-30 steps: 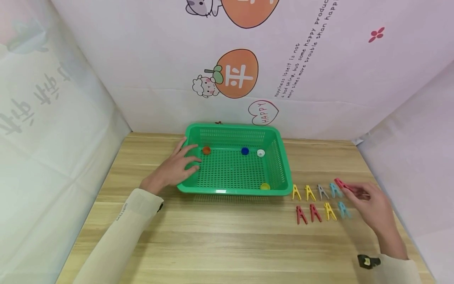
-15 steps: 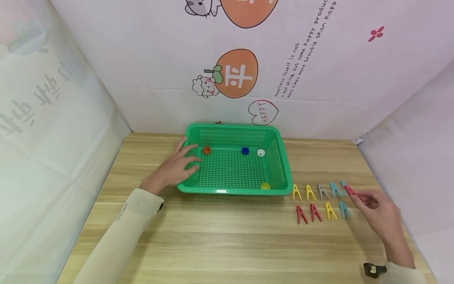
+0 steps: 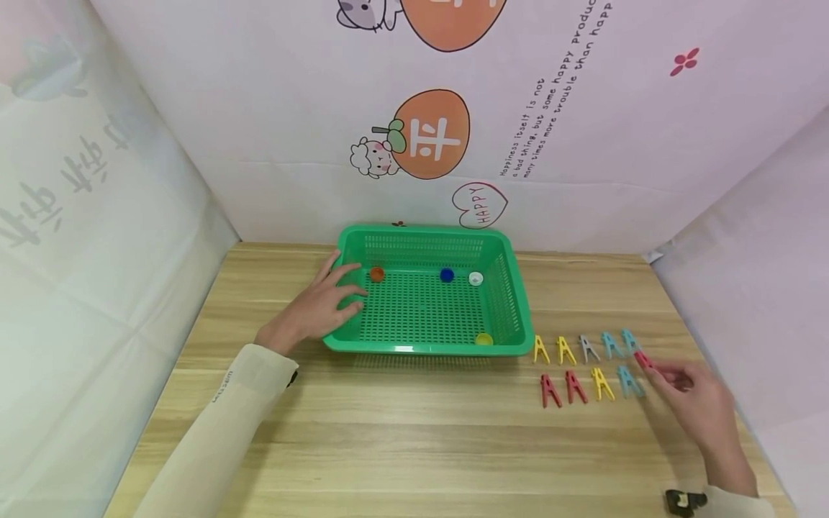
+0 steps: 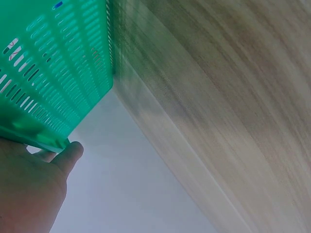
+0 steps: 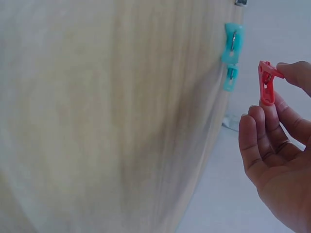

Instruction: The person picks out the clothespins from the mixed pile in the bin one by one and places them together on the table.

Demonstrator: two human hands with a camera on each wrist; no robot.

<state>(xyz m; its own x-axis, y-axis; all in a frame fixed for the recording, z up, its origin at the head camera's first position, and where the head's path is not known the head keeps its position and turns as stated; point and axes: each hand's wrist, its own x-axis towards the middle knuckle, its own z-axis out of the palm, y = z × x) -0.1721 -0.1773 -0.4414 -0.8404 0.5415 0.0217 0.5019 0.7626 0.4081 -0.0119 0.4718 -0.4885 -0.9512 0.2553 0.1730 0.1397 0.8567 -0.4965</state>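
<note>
My right hand (image 3: 702, 403) pinches a red clothespin (image 5: 267, 83) between thumb and fingertips, at the right end of two rows of clothespins. In the head view this pin overlaps a light blue clothespin (image 3: 630, 341) in the back row. Below it, another light blue clothespin (image 3: 628, 382) ends the front row. My left hand (image 3: 317, 306) rests on the left rim of a green plastic basket (image 3: 424, 350), fingers spread and reaching over the edge. Inside the basket lie an orange cap (image 3: 377, 274), a blue cap (image 3: 447, 275), a white cap (image 3: 476, 278) and a yellow cap (image 3: 483, 339).
The back row also has yellow clothespins (image 3: 565, 350), a grey clothespin (image 3: 588, 348) and a second light blue one. Red clothespins (image 3: 550, 391) and a yellow clothespin (image 3: 602, 385) lie in front. White printed sheeting (image 3: 291, 144) walls the wooden table (image 3: 401, 439) at back and sides.
My right hand has moved right and slightly toward me with the red clothespin, uncovering the light blue clothespin at the back row's right end. My left hand and the basket stay in place.
</note>
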